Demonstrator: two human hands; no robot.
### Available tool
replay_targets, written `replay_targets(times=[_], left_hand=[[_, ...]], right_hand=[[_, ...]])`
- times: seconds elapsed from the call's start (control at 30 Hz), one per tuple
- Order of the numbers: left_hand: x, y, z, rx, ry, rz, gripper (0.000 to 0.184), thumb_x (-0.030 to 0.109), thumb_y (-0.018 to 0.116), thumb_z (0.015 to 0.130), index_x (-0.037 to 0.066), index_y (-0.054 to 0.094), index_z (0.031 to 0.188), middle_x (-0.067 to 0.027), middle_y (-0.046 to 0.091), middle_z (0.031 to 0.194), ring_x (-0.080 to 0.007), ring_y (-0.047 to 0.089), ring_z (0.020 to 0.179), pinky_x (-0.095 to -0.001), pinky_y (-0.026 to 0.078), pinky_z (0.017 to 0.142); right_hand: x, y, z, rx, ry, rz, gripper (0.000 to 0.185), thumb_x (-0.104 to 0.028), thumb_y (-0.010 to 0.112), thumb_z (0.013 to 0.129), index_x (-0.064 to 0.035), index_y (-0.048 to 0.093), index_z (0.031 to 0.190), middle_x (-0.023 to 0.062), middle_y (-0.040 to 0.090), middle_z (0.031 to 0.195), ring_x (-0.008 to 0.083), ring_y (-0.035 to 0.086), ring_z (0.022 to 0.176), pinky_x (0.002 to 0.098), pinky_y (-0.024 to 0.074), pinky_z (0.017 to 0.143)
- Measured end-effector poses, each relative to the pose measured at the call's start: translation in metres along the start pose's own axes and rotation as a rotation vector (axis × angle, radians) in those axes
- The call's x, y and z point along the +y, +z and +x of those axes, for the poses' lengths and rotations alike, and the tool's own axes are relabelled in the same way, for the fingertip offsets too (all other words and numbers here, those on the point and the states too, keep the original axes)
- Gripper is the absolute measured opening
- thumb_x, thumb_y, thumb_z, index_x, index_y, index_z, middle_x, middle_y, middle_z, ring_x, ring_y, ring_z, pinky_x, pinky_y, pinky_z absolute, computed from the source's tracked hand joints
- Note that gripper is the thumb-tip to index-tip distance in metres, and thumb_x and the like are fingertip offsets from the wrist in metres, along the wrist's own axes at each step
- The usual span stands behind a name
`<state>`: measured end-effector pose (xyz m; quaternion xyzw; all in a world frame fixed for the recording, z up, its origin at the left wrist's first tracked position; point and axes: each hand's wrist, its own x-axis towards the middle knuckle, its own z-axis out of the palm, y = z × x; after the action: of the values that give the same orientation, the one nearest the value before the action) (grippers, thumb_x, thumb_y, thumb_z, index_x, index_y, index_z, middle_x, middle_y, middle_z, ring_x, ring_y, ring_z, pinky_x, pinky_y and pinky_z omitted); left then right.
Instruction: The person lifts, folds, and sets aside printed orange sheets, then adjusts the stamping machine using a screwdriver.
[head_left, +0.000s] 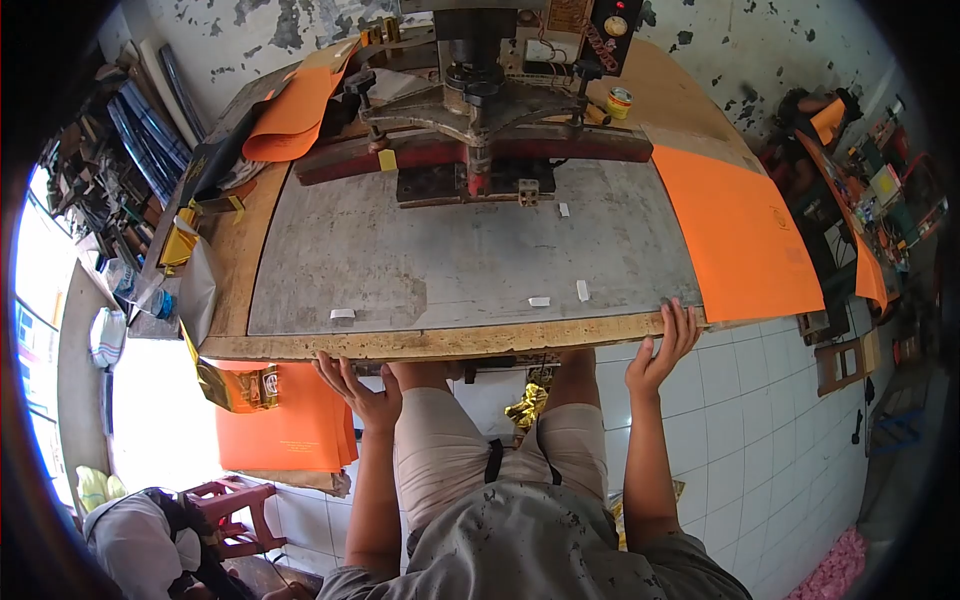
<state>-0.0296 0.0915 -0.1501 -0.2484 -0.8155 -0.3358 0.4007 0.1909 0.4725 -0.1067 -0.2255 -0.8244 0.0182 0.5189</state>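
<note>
At the far left, a crumpled sheet of shiny gold foil (240, 388) hangs just over a stack of flat orange card sheets (285, 430), which lies lower than the tabletop. Farther back on that side, a curled orange card sheet (290, 120) rests beside the iron press. My left hand (362, 395) is open and empty, its fingertips at the pale, worn wooden front edge (480, 343) of the table; I cannot tell how firmly they touch it. Beyond that edge, the broad grey flat plate (460, 255) fills the middle of the tabletop, with small white rectangular slips (540, 301) scattered on it. The dark iron press with a red-sided crossbar (475, 110) stands over its far side. Right of centre, my right hand (665, 350) rests on the front edge, fingers spread over it, grasping nothing loose. Beside it, a large flat orange card sheet (740, 240) lies along the table's right side, partly over the plate's border.
</note>
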Motion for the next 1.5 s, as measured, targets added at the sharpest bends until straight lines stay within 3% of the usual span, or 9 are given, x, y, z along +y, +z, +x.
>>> replay_targets(times=[0.37, 0.57, 0.67, 1.5], left_hand=[[-0.008, 0.007, -0.005, -0.015, 0.004, 0.049, 0.083, 0.028, 0.064, 0.095, 0.013, 0.015, 0.159, -0.0298, 0.010, 0.163, -0.0537, 0.010, 0.149, -0.0690, 0.016, 0.115], [-0.007, 0.009, -0.003, 0.009, 0.005, 0.049, 0.084, 0.027, 0.065, 0.094, 0.012, 0.014, 0.159, -0.0298, 0.010, 0.163, -0.0535, 0.010, 0.150, -0.0700, 0.015, 0.116], [-0.008, 0.010, -0.003, 0.017, 0.029, 0.063, 0.083, 0.027, 0.065, 0.093, 0.005, 0.017, 0.156, -0.0320, 0.012, 0.161, -0.0546, 0.011, 0.149, -0.0706, 0.015, 0.116], [-0.015, 0.016, -0.008, 0.028, 0.030, 0.097, 0.088, 0.031, 0.066, 0.091, 0.007, 0.013, 0.158, -0.0311, 0.010, 0.162, -0.0562, 0.007, 0.149, -0.0725, 0.013, 0.115]], right_hand=[[-0.001, 0.003, -0.001, 0.019, 0.003, -0.010, 0.051, -0.036, 0.034, 0.105, -0.0032, 0.053, 0.138, 0.0142, 0.050, 0.147, 0.0385, 0.033, 0.145, 0.0576, 0.0098, 0.121], [0.000, 0.003, 0.000, 0.020, -0.007, -0.016, 0.051, -0.036, 0.033, 0.105, -0.0023, 0.052, 0.138, 0.0152, 0.050, 0.147, 0.0387, 0.033, 0.145, 0.0578, 0.0108, 0.121], [0.002, 0.003, -0.002, 0.013, -0.023, -0.011, 0.051, -0.035, 0.033, 0.106, -0.0013, 0.051, 0.139, 0.0162, 0.048, 0.148, 0.0385, 0.031, 0.146, 0.0575, 0.0096, 0.121], [0.003, 0.009, -0.004, 0.045, -0.007, -0.032, 0.054, -0.037, 0.032, 0.105, -0.0001, 0.050, 0.139, 0.0183, 0.047, 0.148, 0.0390, 0.031, 0.146, 0.0585, 0.0097, 0.121]])
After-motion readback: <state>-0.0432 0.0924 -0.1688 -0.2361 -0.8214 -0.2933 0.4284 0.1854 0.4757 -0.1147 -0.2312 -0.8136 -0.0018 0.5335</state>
